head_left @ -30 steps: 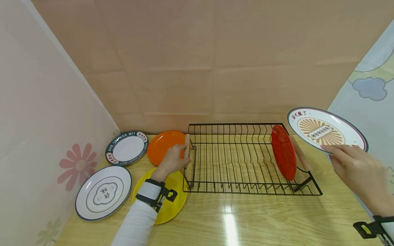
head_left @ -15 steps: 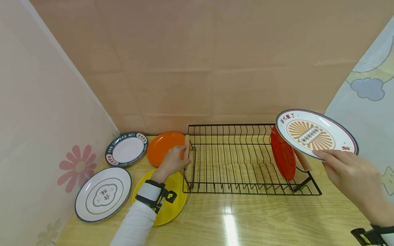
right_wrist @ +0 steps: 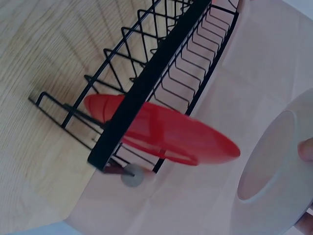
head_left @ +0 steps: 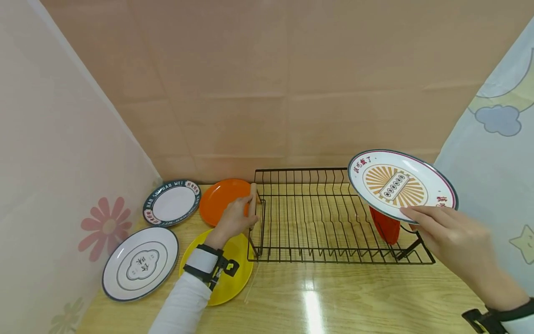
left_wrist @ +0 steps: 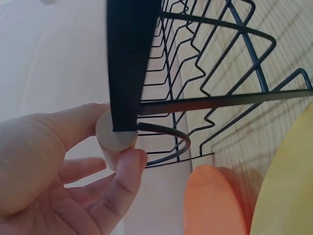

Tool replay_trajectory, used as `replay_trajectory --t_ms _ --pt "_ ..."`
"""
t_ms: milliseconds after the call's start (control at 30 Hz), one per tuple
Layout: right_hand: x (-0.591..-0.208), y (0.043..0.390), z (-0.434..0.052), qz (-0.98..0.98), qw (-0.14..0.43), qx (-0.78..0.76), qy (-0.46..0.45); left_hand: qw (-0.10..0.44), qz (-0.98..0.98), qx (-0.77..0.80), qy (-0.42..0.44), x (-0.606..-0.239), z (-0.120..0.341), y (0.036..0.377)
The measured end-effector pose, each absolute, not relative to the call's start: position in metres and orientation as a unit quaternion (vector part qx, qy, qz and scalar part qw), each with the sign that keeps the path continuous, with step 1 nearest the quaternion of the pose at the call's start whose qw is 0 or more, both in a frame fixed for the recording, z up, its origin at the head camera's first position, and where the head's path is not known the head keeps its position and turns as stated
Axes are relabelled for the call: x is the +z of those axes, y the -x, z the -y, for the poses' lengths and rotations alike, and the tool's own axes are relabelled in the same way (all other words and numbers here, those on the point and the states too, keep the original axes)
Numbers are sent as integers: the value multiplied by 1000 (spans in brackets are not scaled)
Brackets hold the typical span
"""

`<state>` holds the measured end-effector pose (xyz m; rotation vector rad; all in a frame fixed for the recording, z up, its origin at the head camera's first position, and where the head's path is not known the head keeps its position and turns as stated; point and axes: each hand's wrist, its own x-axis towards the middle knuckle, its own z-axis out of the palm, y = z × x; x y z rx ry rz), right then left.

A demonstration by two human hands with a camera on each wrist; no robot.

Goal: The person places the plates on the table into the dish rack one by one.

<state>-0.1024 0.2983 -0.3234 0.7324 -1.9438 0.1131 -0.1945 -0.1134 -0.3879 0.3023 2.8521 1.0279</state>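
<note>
My right hand (head_left: 452, 241) pinches the near right edge of a white plate (head_left: 400, 183) with a dark rim, red characters and an orange sunburst. The plate is held tilted above the right end of the black wire dish rack (head_left: 310, 222), overlapping a red plate (head_left: 384, 226) that stands on edge in it. In the right wrist view the underside of the white plate (right_wrist: 274, 171) faces the camera, beside the red plate (right_wrist: 171, 132). My left hand (head_left: 233, 218) grips the wooden handle (left_wrist: 115, 132) at the rack's left end, thumb and fingers around it.
Left of the rack lie an orange plate (head_left: 221, 197), a yellow plate (head_left: 238, 273), a white plate with a dark lettered rim (head_left: 173, 202) and a white plate with a grey emblem (head_left: 141, 264). Paper-covered walls (head_left: 288, 93) stand behind and on both sides.
My right hand has carried the white plate leftward, from right of the rack to over its right end, covering more of the red plate. My left hand stays on the handle.
</note>
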Motion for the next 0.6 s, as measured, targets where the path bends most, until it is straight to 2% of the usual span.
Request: replay_trajectory --t_ms 267,600 --pt "-323 103 -279 795 501 65 -337 33 -936 335 -104 -389 115 195" --pt "-329 104 -256 785 489 80 -372 -23 -931 342 -123 -385 112 189"
